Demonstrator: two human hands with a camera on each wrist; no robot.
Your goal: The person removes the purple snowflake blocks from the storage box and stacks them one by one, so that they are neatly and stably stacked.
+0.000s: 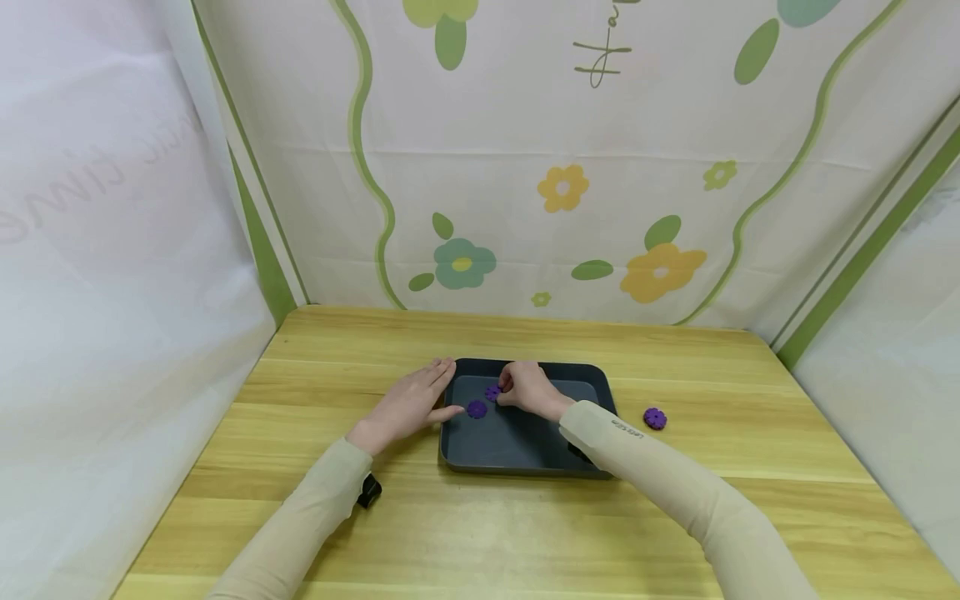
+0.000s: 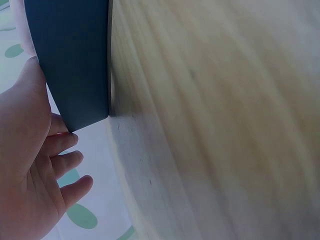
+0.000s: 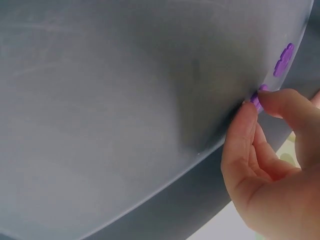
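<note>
A dark rectangular tray (image 1: 487,446) lies on the wooden table. Over its left rim rests my left hand (image 1: 408,404), fingers stretched along the outside and thumb reaching to the edge. In the left wrist view the fingers of that hand (image 2: 30,170) are loosely extended beside the tray's outer wall (image 2: 72,60). My right hand (image 1: 531,390) reaches into the tray and pinches a small purple flower-shaped piece (image 3: 256,102) between thumb and fingertips, low over the tray floor. Another purple flower-shaped piece (image 1: 476,409) lies in the tray, near the left thumb.
To the right of the tray, a purple flower-shaped piece (image 1: 655,418) lies on the wooden table (image 1: 480,542). Behind the table's far edge hangs a white curtain (image 1: 480,108) printed with flowers, and similar cloth stands on both sides.
</note>
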